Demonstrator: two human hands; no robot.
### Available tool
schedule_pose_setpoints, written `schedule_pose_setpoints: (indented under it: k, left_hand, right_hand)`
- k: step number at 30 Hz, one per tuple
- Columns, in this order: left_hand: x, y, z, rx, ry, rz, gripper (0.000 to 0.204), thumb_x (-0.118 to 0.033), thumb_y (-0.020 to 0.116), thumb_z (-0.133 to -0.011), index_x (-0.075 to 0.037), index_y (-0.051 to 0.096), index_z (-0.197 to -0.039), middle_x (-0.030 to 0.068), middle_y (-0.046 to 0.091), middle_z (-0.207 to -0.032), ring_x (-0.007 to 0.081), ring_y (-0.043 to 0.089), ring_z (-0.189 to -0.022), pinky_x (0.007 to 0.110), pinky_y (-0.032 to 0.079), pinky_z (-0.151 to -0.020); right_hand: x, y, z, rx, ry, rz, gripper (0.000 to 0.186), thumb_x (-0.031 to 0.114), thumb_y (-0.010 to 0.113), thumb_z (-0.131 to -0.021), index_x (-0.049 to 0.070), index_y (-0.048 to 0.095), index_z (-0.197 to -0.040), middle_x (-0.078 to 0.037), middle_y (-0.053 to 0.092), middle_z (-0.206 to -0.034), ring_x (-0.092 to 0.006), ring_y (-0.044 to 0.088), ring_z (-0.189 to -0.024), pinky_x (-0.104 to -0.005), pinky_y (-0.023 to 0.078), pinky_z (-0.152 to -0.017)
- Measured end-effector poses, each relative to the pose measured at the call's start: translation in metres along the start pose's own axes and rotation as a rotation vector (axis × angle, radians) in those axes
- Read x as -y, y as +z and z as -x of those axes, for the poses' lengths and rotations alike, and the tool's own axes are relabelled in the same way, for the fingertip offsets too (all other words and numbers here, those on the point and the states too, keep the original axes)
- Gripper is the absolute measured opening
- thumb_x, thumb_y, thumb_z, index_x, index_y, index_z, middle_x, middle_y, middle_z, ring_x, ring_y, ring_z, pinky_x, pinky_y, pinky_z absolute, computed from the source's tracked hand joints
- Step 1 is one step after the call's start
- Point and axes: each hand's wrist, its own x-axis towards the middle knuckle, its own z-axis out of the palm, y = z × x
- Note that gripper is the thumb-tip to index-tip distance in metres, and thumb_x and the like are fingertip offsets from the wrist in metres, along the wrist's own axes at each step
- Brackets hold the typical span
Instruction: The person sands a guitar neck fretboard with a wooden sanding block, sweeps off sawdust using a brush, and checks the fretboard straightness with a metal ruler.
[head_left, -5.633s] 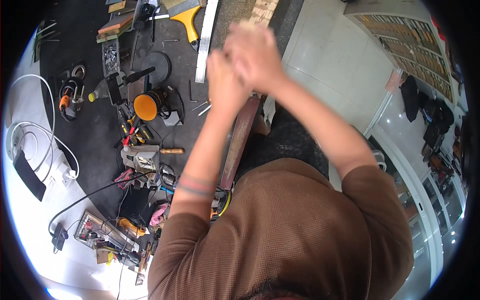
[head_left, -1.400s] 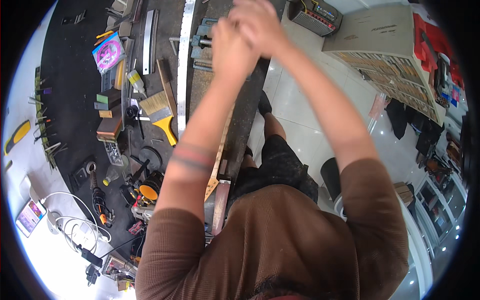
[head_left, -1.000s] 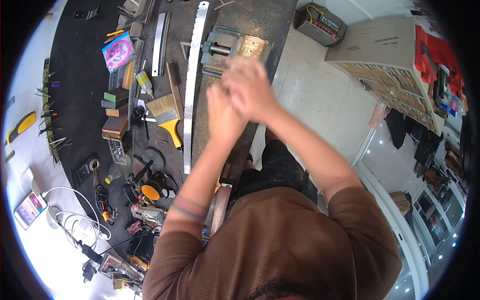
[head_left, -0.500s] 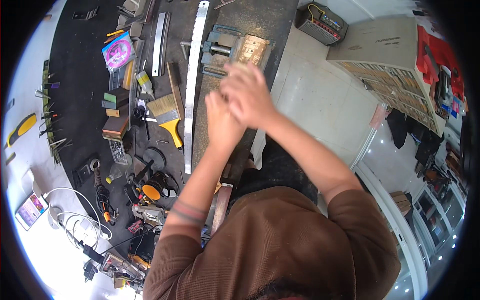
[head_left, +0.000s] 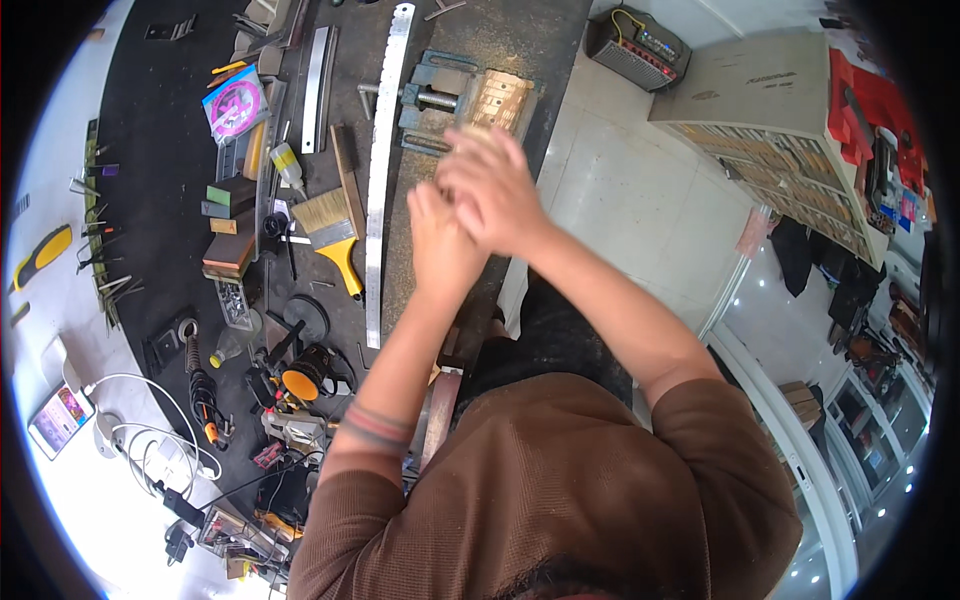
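My left hand [head_left: 442, 240] and my right hand [head_left: 497, 195] are together over the bench's right edge, fingers curled and closed. The right hand overlaps the left, and its fingers are smeared by motion. A pale tan bit shows at the right fingertips, too blurred to name; whatever lies inside the hands is hidden. Just beyond them, a blue-green vise [head_left: 428, 136] with a thick screw lies on the bench. At its right sits a light wooden piece [head_left: 503, 98] with dark marks on its face. Left of my hands runs a long metal straightedge [head_left: 377, 220].
A wide brush [head_left: 342, 262] with a yellow handle, a small bottle [head_left: 287, 164] and sanding blocks [head_left: 232, 250] lie on the dark bench [head_left: 160, 110]. Power tools and cables crowd its near left. An amplifier [head_left: 640, 47] and a drawer cabinet [head_left: 745, 90] stand at the far right.
My hands stay closed together in nearly the same place beside the vise. The whole view has shifted slightly.
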Motion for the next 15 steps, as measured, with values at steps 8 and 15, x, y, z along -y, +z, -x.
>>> schedule_pose_setpoints:
  k: [8, 15]
  left_hand:
    - [0.003, 0.041, -0.15, -0.163, 0.104, -0.126, 0.036, -0.019, 0.075, -0.094, 0.008, 0.075, -0.117, 0.0287, 0.062, -0.12, 0.0486, 0.061, -0.112, 0.059, 0.054, -0.098]
    - [-0.001, -0.004, -0.007, -0.001, 0.057, -0.01, 0.039, -0.019, 0.072, -0.099, 0.005, 0.076, -0.13, 0.0279, 0.064, -0.114, 0.0452, 0.06, -0.106, 0.056, 0.049, -0.094]
  right_hand:
    - [-0.107, -0.041, -0.112, -0.079, -0.118, 0.062, 0.024, 0.02, 0.056, -0.102, 0.013, 0.074, -0.117, -0.01, 0.073, -0.139, -0.0374, 0.051, -0.157, -0.0675, 0.022, -0.135]
    - [0.001, -0.005, -0.003, 0.021, 0.025, -0.02, 0.024, 0.015, 0.066, -0.089, 0.017, 0.075, -0.111, -0.007, 0.074, -0.143, -0.0293, 0.052, -0.16, -0.0658, 0.024, -0.137]
